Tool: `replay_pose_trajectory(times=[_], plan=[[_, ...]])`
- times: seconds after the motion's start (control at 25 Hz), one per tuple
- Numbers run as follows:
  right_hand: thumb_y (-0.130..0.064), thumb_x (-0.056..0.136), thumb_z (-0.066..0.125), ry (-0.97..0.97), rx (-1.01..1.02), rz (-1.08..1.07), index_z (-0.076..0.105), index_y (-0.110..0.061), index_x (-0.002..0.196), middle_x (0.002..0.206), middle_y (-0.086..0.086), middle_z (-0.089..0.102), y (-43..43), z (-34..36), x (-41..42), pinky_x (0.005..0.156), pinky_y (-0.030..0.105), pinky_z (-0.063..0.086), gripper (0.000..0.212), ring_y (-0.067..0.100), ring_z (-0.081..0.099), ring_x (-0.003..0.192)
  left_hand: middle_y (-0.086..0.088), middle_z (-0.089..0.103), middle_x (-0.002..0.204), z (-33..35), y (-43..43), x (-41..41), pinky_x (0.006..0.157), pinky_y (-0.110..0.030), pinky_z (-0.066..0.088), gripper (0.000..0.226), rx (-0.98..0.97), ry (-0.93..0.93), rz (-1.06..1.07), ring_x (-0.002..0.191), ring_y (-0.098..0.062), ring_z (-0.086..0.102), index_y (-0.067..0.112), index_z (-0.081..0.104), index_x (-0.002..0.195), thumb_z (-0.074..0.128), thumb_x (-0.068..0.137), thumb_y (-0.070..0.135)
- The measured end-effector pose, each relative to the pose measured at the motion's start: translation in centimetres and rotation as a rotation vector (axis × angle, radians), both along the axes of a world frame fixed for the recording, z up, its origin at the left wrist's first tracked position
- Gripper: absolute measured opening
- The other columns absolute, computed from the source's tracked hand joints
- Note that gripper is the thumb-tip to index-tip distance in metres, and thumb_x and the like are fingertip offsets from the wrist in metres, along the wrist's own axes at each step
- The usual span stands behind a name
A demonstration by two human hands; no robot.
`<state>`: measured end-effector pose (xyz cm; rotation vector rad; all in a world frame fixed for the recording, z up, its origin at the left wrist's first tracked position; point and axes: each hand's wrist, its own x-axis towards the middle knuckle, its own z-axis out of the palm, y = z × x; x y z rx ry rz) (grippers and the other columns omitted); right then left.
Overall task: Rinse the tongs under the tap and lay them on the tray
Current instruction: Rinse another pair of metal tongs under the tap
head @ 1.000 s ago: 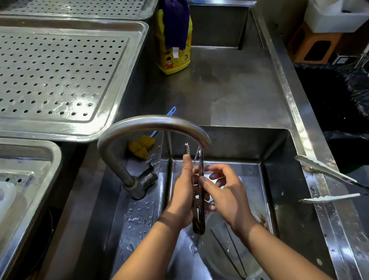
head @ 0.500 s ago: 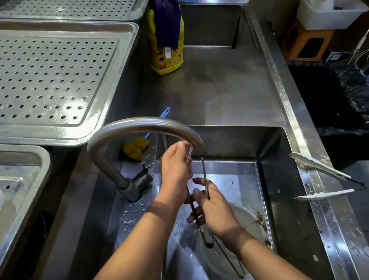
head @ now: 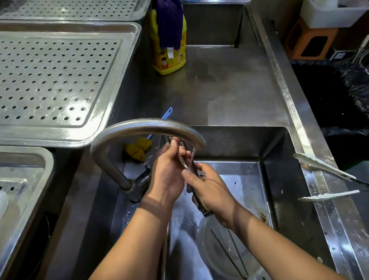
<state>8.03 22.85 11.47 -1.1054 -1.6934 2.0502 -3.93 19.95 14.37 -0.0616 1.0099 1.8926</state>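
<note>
Slim metal tongs (head: 194,178) stand nearly upright under the spout of the curved steel tap (head: 144,127), over the sink (head: 277,174). My left hand (head: 167,175) pinches their upper tips, where water runs over them. My right hand (head: 209,190) grips their lower half, and the hinged end pokes out below my palm. The big perforated steel tray (head: 36,77) lies at the upper left, above counter level.
Another thin pair of tongs (head: 231,255) lies in a clear bowl at the sink bottom. White tongs (head: 328,172) rest on the sink's right rim. A yellow bottle (head: 168,41) with a purple cloth stands behind; a black-lined bin (head: 348,106) is at right.
The tongs' two arms were spread apart half a second ago; now they are closed together. My left hand slid up onto their tips and my right hand rose closer to the spout.
</note>
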Motion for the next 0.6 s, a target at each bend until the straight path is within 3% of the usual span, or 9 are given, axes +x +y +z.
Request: replay_pose_trajectory(times=[0.12, 0.2, 0.32, 0.4, 0.52, 0.6], plan=[[-0.028, 0.096, 0.058, -0.001, -0.027, 0.023, 0.057, -0.025, 0.117, 0.08, 0.004, 0.066, 1.2, 0.6, -1.7, 0.049, 0.027, 0.049, 0.021, 0.012, 0.059, 0.054, -0.015, 0.055, 0.073, 0.7, -0.9, -0.1, 0.061, -0.032, 0.039, 0.014, -0.138, 0.338, -0.099, 0.064, -0.024, 0.052, -0.002, 0.06, 0.093, 0.047, 0.096, 0.0], [-0.025, 0.102, 0.049, 0.033, -0.077, -0.001, 0.055, -0.01, 0.119, 0.082, 0.011, 0.063, 2.0, 1.0, -3.2, 0.049, 0.029, 0.051, 0.023, 0.014, 0.058, 0.052, -0.021, 0.056, 0.083, 0.1, -2.0, -0.2, 0.062, -0.034, 0.044, 0.019, -0.229, 0.585, -0.12, 0.072, -0.027, 0.054, -0.007, 0.064, 0.106, 0.052, 0.092, -0.006], [-0.025, 0.104, 0.048, 0.07, -0.173, -0.029, 0.056, -0.009, 0.103, 0.085, 0.016, 0.061, 2.6, 1.8, -5.3, 0.048, 0.03, 0.05, 0.018, 0.015, 0.056, 0.049, -0.007, 0.07, 0.097, -3.0, -5.8, 0.1, 0.082, -0.035, 0.051, 0.026, -0.421, 0.836, -0.049, 0.089, -0.021, 0.065, 0.018, 0.07, 0.103, 0.059, 0.09, -0.002], [-0.033, 0.102, 0.051, 0.063, -0.236, -0.043, 0.059, -0.011, 0.094, 0.083, 0.018, 0.061, 2.6, 2.1, -6.0, 0.047, 0.03, 0.05, 0.025, 0.018, 0.057, 0.049, 0.0, 0.066, 0.1, -6.3, -9.3, 0.2, 0.088, -0.034, 0.049, 0.028, -0.609, 1.059, -0.07, 0.097, -0.019, 0.063, 0.021, 0.071, 0.098, 0.061, 0.088, -0.003], [-0.052, 0.099, 0.048, 0.013, -0.322, -0.027, 0.068, -0.009, 0.071, 0.064, 0.013, 0.063, 2.4, 2.1, -6.2, 0.045, 0.028, 0.048, 0.055, 0.022, 0.057, 0.047, -0.007, 0.06, 0.113, -10.8, -13.7, 0.3, 0.092, -0.036, 0.045, 0.032, -0.964, 1.39, -0.236, 0.107, -0.03, 0.056, 0.017, 0.069, 0.114, 0.059, 0.085, 0.008], [-0.06, 0.098, 0.042, -0.005, -0.347, -0.012, 0.067, -0.012, 0.081, 0.062, 0.011, 0.064, 2.2, 1.8, -5.6, 0.044, 0.025, 0.04, 0.057, 0.021, 0.054, 0.045, -0.01, 0.058, 0.127, -12.6, -15.4, 0.4, 0.1, -0.047, 0.041, 0.045, -1.09, 1.551, -0.362, 0.117, -0.035, 0.053, 0.017, 0.063, 0.126, 0.061, 0.082, 0.019]])
